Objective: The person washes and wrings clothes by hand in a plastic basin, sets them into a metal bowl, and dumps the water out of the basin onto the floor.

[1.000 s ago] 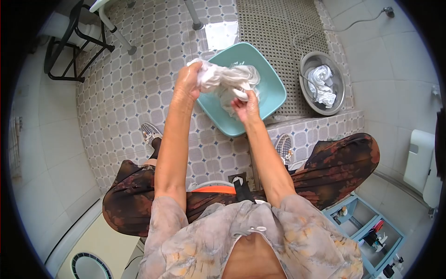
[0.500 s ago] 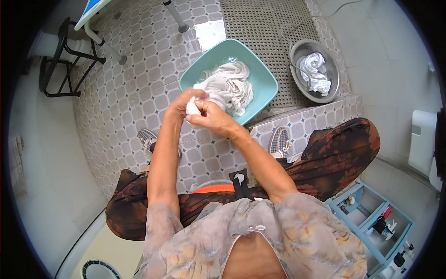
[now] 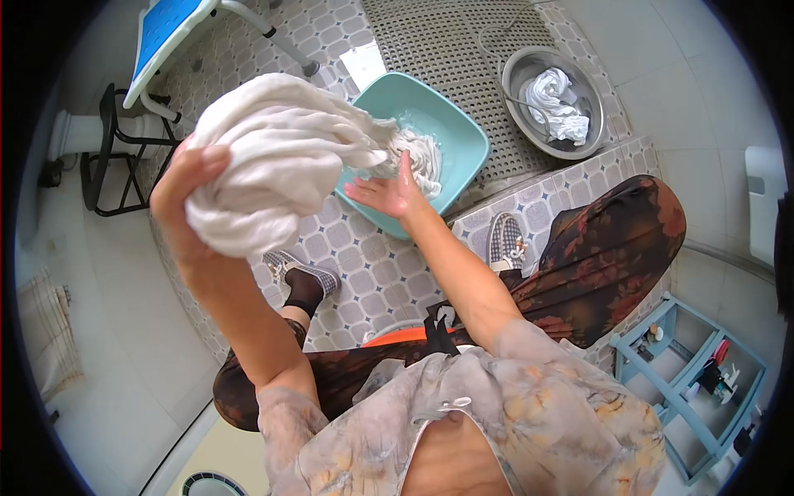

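My left hand (image 3: pixel 192 178) is raised high on the left, its fingers wrapped round a bunched wet white cloth (image 3: pixel 269 157). From the hand the cloth stretches in long folds toward the turquoise basin (image 3: pixel 463 140), where more white cloth (image 3: pixel 423 159) lies gathered in the bottom. My right hand (image 3: pixel 389 194) is over the basin's near left side, palm up with fingers spread, close under the trailing end of the cloth. Nothing is gripped in it.
A metal bowl (image 3: pixel 519 73) with white cloth stands right of the basin, beside a perforated mat (image 3: pixel 430 33). A blue-topped seat (image 3: pixel 169 29) and black folding stool (image 3: pixel 103 169) are at upper left. A blue shelf rack (image 3: pixel 674 397) sits lower right.
My left hand has lifted the white cloth up and to the left, out of the basin. My right hand has let go of the cloth and spread its fingers.
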{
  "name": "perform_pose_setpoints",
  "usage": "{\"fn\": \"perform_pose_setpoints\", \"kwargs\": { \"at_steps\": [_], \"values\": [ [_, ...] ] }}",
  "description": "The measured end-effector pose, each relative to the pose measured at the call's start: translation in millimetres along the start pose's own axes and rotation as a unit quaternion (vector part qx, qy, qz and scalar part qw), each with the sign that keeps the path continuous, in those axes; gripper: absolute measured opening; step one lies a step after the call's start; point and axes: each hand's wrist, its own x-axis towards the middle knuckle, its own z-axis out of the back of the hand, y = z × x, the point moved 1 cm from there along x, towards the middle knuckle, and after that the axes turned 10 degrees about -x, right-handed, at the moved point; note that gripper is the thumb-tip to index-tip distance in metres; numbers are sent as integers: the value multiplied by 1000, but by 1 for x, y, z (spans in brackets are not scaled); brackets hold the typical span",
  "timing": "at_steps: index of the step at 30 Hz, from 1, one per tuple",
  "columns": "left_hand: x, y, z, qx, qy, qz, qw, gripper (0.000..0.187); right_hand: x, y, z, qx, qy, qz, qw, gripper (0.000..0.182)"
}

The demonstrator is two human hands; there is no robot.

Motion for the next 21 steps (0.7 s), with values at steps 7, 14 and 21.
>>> {"fn": "perform_pose_setpoints", "kwargs": {
  "at_steps": [7, 14, 21],
  "values": [
    [-41, -15, -6, 28, 14, -20, 999, 78, 99, 34, -5, -35, 150, 120, 981, 62],
    [-15, 28, 32, -16, -20, 43, 999, 60, -17, 82, -112, -267, 139, 129, 945, 14],
    [55, 126, 93, -15, 89, 171, 981, 39, -122, 65, -228, -477, 253, 180, 822, 32]
  ]
}}
